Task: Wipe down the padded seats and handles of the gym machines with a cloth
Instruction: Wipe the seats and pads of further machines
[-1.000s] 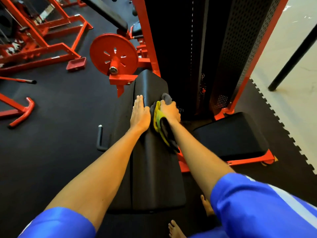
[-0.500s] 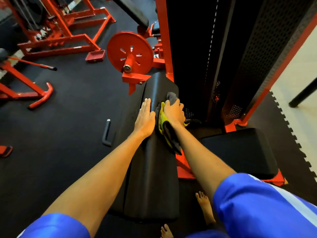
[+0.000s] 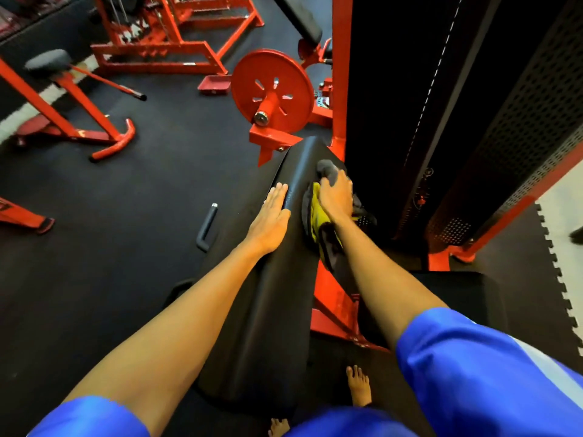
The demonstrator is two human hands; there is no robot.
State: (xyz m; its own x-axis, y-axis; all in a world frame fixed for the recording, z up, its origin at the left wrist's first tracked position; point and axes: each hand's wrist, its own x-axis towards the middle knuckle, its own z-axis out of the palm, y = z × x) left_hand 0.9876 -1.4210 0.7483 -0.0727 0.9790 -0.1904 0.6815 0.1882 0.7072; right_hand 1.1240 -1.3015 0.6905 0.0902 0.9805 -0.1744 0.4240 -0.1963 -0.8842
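While the long black pad (image 3: pixel 268 310) of the red-framed machine (image 3: pixel 340 89) is under the cloth, the step reads as mid-wipe at the pad's far end, close to the red upright. The left hand (image 3: pixel 271 216) lies flat on the pad, fingers straight and together, holding nothing, probably bracing. The right hand (image 3: pixel 336 197) sits just beside it, fingers curled over the bunched yellow-and-grey cloth (image 3: pixel 315 216) and pressing it to the pad's upper right edge. A tail of cloth hangs off that side.

Likely next move: drag the cloth back along the pad toward the person, keeping pressure on; the left hand has to clear the path. The lower seat pad (image 3: pixel 467 291) at right and the black grip handle (image 3: pixel 206 227) at left are both apart from the cloth.

Surface: the pad is smooth and curved and should wipe easily.

Room: black rubber floor (image 3: pixel 126 216), its interlocking edge meeting pale tile (image 3: pixel 564 209) at right. More red frames (image 3: pixel 164 42) stand at the back, and a red disc (image 3: pixel 273 89) sits just past the pad.
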